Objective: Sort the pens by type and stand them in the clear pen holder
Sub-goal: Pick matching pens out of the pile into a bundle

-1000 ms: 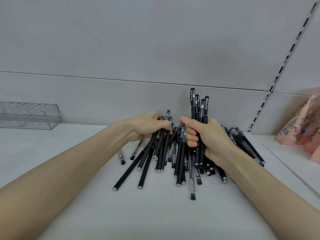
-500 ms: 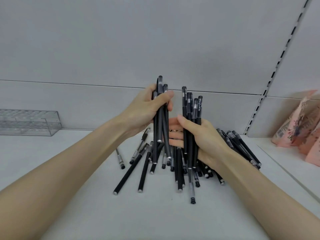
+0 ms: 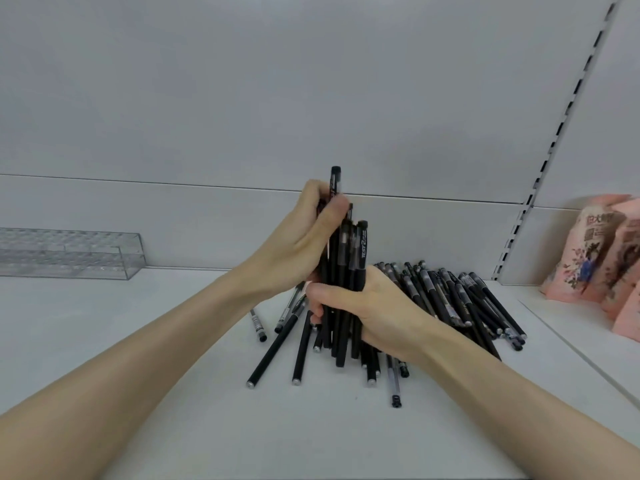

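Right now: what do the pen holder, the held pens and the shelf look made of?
Pen holder: clear rigid plastic, probably acrylic; glossy, see-through walls. Pen bundle gripped by left hand and right hand: matte black plastic barrels, some clear sections, with printed white lettering. Shelf: smooth white surface, maybe painted metal or laminate; can't tell which.

My left hand [image 3: 304, 237] and right hand [image 3: 377, 313] cover the middle of the upright pen bundle [image 3: 346, 258], so I can't count its pens. Behind my right hand, part of the loose pen pile [image 3: 460, 299] is hidden. The clear pen holder [image 3: 86, 254], far off my left hand, and the pink packets [image 3: 599, 261] run off the frame's edges; the packets' print is unreadable.
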Motion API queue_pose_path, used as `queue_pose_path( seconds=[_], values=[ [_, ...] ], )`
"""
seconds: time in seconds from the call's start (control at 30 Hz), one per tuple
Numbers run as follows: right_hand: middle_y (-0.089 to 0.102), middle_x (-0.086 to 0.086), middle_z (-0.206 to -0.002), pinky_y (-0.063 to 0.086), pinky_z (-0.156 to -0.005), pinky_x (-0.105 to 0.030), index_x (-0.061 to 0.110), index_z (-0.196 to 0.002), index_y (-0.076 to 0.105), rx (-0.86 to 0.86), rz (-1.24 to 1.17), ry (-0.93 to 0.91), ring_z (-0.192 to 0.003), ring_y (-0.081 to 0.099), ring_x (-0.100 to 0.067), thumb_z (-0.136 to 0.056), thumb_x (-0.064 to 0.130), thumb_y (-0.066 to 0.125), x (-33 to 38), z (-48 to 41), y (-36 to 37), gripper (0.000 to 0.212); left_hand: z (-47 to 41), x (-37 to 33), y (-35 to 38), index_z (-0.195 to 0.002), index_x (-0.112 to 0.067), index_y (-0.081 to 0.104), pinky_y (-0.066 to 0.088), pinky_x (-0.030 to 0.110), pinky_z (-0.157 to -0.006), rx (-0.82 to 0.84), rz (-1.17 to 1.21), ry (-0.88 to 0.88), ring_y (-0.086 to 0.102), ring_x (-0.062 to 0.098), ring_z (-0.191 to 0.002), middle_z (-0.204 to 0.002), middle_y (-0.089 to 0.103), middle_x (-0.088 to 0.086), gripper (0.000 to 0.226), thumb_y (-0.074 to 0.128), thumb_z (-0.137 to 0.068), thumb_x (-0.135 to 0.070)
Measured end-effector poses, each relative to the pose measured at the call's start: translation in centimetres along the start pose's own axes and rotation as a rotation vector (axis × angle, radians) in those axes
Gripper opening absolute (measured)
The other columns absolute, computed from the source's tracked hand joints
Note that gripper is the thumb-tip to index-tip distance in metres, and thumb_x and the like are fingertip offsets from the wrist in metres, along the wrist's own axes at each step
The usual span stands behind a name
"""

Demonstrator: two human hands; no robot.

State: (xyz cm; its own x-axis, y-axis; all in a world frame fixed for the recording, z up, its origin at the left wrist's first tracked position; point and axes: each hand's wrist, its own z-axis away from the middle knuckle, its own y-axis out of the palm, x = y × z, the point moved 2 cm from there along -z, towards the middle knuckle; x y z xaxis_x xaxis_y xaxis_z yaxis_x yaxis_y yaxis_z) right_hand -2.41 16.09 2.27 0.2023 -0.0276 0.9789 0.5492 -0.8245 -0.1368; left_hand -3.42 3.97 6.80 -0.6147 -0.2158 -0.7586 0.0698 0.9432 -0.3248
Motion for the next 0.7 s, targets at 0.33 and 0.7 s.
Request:
queue_pose_path(
  seconds=[0.33,0.7],
  values=[
    [0.062,-0.004,-0.067,0.048,-0.068,-0.019,0.007,-0.08,0.059,-0.048,0.135,-0.074,-0.069,0.061,-0.014,-0.083,0.005,0.069,-0.2,0.4,-0.1,0.01,0.5,-1.8,0.3,-0.107,-0.021,0.064,0.055,0.028,-0.079,0.104,0.082,0.07,0.069,0.018,-0.094,-0.104,0.069,0.0,0.032,0.073,-0.077,-0.014],
    [0.067,-0.014,-0.074,0.054,-0.074,-0.027,0.0,-0.085,0.061,0.013,0.089,0.002,-0.072,0.067,-0.022,-0.081,-0.001,0.069,-0.3,0.5,0.2,0.009,0.5,-1.7,1.1,-0.077,-0.006,0.065,0.051,0.022,-0.067,0.128,0.079,0.015,0.064,0.013,-0.067,-0.069,0.067,0.005,0.008,0.073,-0.077,-0.004]
  ],
)
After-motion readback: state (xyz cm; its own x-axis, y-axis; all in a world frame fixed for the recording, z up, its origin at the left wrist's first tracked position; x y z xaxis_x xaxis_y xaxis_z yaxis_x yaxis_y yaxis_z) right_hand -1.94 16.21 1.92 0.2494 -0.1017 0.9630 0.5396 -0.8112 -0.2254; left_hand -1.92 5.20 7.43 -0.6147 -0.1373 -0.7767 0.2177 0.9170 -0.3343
